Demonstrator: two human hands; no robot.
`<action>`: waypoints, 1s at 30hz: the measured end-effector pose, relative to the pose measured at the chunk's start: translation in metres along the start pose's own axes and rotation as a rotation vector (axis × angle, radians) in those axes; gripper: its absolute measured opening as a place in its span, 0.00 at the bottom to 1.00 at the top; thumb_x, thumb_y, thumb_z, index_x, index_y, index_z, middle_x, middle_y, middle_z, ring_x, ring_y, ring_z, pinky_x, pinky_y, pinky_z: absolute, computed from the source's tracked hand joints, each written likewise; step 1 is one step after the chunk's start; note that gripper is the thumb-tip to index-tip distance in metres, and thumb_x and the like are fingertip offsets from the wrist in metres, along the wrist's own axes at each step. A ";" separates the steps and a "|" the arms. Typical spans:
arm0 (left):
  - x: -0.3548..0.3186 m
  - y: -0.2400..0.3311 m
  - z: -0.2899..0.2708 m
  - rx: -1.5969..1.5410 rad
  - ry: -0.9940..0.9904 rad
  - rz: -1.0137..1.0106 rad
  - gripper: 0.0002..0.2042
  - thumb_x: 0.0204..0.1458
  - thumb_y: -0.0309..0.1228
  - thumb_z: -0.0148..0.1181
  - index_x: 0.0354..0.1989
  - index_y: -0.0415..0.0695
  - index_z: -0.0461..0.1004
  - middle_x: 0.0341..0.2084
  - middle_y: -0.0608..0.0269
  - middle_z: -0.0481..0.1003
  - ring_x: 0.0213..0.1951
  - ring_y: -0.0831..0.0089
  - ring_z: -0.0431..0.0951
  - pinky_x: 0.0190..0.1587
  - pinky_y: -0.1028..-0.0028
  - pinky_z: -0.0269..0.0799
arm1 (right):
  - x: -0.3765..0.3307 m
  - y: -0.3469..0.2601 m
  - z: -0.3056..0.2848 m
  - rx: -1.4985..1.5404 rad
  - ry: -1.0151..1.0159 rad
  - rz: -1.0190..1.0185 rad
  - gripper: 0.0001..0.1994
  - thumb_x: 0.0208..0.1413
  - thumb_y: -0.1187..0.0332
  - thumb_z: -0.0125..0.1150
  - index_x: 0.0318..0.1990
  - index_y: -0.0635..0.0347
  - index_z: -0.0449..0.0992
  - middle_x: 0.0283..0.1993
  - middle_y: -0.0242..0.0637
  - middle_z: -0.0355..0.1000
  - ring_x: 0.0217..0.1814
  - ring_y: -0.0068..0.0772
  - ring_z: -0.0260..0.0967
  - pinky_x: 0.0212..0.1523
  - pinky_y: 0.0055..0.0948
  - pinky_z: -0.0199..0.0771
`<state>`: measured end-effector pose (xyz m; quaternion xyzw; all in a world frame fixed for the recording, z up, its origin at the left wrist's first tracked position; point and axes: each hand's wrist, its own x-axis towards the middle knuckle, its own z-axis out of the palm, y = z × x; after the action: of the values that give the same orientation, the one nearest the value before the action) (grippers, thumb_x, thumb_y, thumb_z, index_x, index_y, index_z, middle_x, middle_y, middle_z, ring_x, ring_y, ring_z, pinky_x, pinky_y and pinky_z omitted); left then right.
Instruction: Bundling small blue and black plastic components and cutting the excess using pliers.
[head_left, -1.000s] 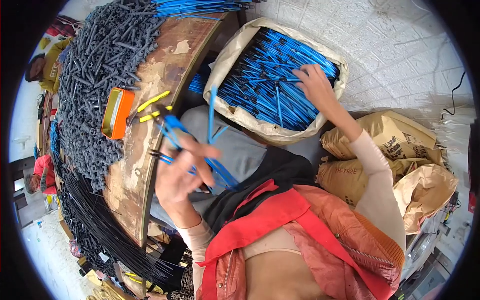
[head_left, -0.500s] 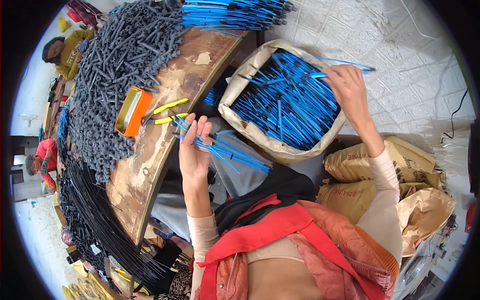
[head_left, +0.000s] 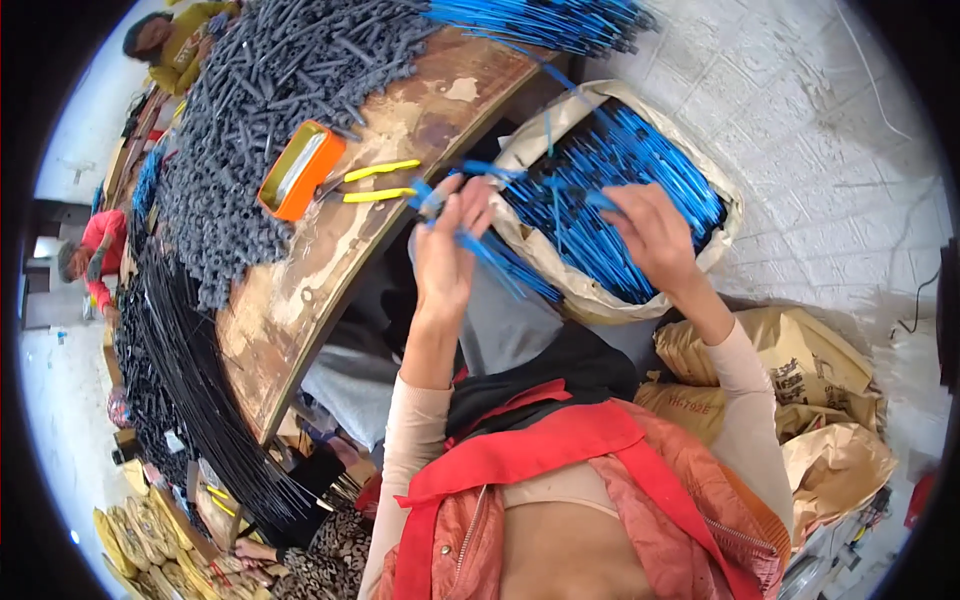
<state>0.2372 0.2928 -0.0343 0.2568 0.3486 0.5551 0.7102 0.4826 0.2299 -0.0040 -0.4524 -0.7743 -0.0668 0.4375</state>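
Several blue sticks (head_left: pixel 492 252) slant down-right in the left hand's (head_left: pixel 447 250) closed grip; right hand (head_left: pixel 655 235) grip unclear.

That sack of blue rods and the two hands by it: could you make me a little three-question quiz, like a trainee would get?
1. True or false: the left hand grips a small bunch of blue rods.
2. The right hand is: A) on the yellow-handled pliers; B) over the blue rods in the open sack; C) on the brown paper bags.
3. What lies on the wooden table just left of the pliers?

Key
1. True; its grip is closed on them.
2. B.
3. An orange tin, beside a heap of dark grey pieces.
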 end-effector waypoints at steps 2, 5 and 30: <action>0.001 -0.005 0.002 0.026 -0.166 -0.032 0.23 0.63 0.33 0.49 0.64 0.36 0.58 0.56 0.46 0.69 0.60 0.58 0.69 0.63 0.61 0.61 | 0.013 -0.029 0.004 0.158 -0.027 0.033 0.17 0.46 0.80 0.67 0.45 0.64 0.74 0.38 0.44 0.73 0.37 0.42 0.72 0.37 0.31 0.72; -0.008 0.010 0.036 -0.068 -0.329 -0.054 0.22 0.65 0.37 0.46 0.62 0.36 0.61 0.55 0.45 0.70 0.57 0.58 0.70 0.62 0.61 0.64 | 0.003 -0.051 0.010 0.445 -0.109 0.229 0.12 0.53 0.80 0.60 0.46 0.66 0.73 0.33 0.37 0.70 0.30 0.28 0.68 0.28 0.23 0.67; -0.078 0.068 0.004 -0.045 -0.326 -0.195 0.13 0.59 0.30 0.56 0.51 0.43 0.67 0.21 0.70 0.63 0.22 0.82 0.62 0.23 0.81 0.56 | -0.029 -0.056 0.028 0.845 -0.422 0.874 0.13 0.65 0.67 0.50 0.52 0.65 0.71 0.36 0.33 0.73 0.37 0.23 0.71 0.37 0.23 0.71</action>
<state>0.1880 0.2343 0.0353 0.2924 0.2397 0.4426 0.8131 0.4289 0.1927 -0.0267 -0.5183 -0.5475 0.5188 0.4030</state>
